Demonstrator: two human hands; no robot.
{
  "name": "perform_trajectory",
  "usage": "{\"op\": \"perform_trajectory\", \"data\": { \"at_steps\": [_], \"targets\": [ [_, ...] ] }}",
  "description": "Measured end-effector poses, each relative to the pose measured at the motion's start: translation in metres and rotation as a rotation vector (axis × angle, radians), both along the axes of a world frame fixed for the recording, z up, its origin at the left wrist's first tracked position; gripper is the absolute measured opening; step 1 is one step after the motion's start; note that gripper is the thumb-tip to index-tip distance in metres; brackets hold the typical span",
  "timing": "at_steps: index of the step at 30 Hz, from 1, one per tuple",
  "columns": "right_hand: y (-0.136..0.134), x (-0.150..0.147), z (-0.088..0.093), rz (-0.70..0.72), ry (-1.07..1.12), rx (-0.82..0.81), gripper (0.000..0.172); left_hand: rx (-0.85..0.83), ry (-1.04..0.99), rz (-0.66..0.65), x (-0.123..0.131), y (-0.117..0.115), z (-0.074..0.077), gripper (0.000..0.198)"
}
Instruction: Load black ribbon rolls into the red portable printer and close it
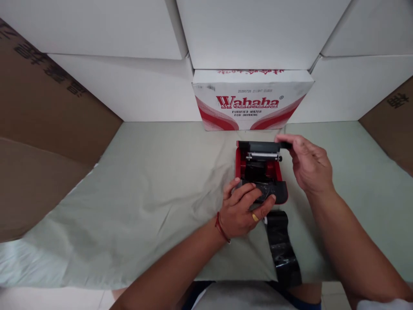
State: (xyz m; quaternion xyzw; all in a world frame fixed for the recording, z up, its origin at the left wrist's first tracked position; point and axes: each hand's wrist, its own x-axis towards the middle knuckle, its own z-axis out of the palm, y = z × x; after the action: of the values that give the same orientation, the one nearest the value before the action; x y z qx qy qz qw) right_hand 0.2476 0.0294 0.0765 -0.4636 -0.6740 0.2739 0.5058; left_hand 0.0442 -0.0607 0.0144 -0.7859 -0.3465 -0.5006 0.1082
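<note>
A small red and black printer [238, 165] lies on the cloth, its compartment exposed and a silver-and-black roller [263, 156] across the far end. Along its far edge runs a black flap [258, 146]. My right hand [311, 163] pinches the right end of that flap between thumb and fingers. Over the near black panel [279, 191], my left hand [247, 206] rests with fingers spread, steadying the printer. A strip of shiny black film [282, 249] trails from close by the printer toward the table's near edge. Dark material inside the compartment is hard to make out.
A pale green cloth [129, 193] covers the table, wrinkled left of the printer. Behind stands a Wahaba-style white and red water carton [253, 101] against stacked white boxes [129, 86]. Brown cardboard [48, 129] walls the left, and another cardboard panel [392, 125] the right.
</note>
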Motion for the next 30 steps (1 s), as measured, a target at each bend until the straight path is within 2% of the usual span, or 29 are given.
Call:
{"op": "perform_trajectory", "data": {
  "at_steps": [3,6,8,10,13,18,20,22,26,30],
  "targets": [
    [-0.03,0.006,-0.003,0.053,-0.026,0.02,0.039,-0.01,-0.024,0.009,0.001,-0.002,-0.005,0.036],
    [-0.053,0.01,-0.013,0.112,-0.168,0.064,0.035,-0.123,-0.056,-0.035,0.002,-0.006,-0.011,0.056],
    [-0.06,0.011,-0.02,0.104,-0.23,0.129,0.033,-0.16,-0.071,-0.054,0.001,-0.008,-0.012,0.061],
    [-0.063,0.01,-0.026,0.093,-0.26,0.187,0.033,-0.137,-0.094,-0.066,-0.002,-0.006,-0.011,0.057],
    [-0.062,0.006,-0.031,0.086,-0.249,0.225,0.034,-0.166,-0.201,-0.116,-0.014,0.005,-0.006,0.057],
    [-0.062,0.002,-0.035,0.051,-0.194,0.234,0.034,-0.399,-0.287,-0.266,-0.034,0.024,0.0,0.058],
    [-0.065,0.002,-0.036,0.049,-0.217,0.224,0.035,-0.455,-0.338,-0.322,-0.036,0.025,-0.003,0.055],
    [-0.07,0.002,-0.038,0.069,-0.257,0.234,0.036,-0.517,-0.478,-0.357,-0.035,0.025,-0.01,0.056],
    [-0.082,0.001,-0.041,0.095,-0.289,0.35,0.04,-0.706,-0.771,-0.44,-0.031,0.031,-0.023,0.076],
    [-0.089,-0.002,-0.043,0.046,-0.276,0.384,0.039,-0.939,-0.821,-0.588,-0.031,0.044,-0.026,0.099]
  ]
}}
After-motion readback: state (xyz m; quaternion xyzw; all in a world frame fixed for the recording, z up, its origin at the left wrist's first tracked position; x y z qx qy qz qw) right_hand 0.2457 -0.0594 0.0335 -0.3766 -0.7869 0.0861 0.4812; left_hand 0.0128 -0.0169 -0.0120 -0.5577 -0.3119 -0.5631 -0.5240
